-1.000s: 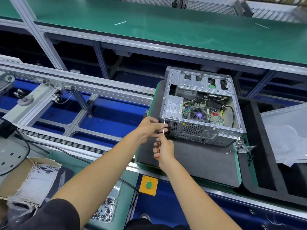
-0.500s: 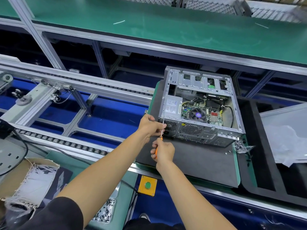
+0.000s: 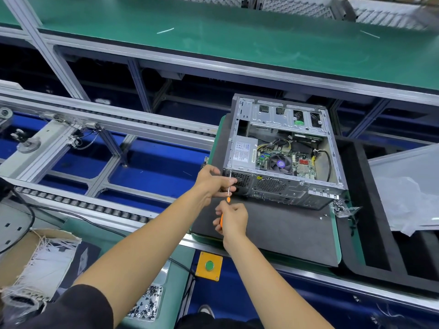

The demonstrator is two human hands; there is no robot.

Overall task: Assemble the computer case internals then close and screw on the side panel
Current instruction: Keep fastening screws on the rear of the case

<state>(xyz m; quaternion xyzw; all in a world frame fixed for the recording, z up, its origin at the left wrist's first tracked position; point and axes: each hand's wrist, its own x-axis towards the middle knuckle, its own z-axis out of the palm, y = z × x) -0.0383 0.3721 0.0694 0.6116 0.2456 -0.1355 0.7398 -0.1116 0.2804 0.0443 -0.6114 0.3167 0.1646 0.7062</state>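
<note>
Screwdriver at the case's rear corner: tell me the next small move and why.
Probably keep turning the screwdriver with the right hand while the left hand steadies the shaft. Its tip sits at the top left corner of the computer case rear, where a screw seems to go, though the screw itself is too small to see. The side panel is not yet on.
</note>
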